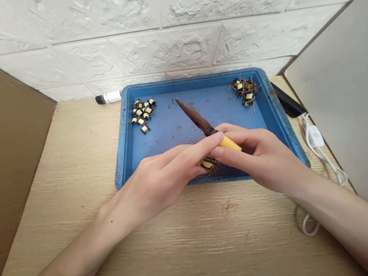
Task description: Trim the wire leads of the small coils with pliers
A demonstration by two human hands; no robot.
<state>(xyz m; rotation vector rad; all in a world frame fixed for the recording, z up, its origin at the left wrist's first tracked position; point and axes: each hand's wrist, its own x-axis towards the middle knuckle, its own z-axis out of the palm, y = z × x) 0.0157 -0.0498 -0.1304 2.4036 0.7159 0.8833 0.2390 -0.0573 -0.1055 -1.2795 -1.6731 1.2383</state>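
Note:
My right hand (261,155) is closed around the yellow handle of a tool (198,119) with a long, dark, rusty-looking tapering end that points up and left over the tray; its exact kind is unclear. Beside it, my left hand (164,172) is partly closed, the index fingertip against the handle. Between the hands, near the tray's front rim, shows a small yellow-taped coil (207,163) amid thin copper wires. My left thumb is close to this coil; whether that hand grips it, or something else, is hidden. Both hands are over the front of the blue tray (121,153).
Several trimmed-looking coils (142,112) lie at the tray's back left, and a wiry cluster of coils (245,90) at its back right. Loose wire bits (230,206) lie on the table. Around the tray are a marker-like tube (108,98), a black object (287,99) and a white cord (316,137).

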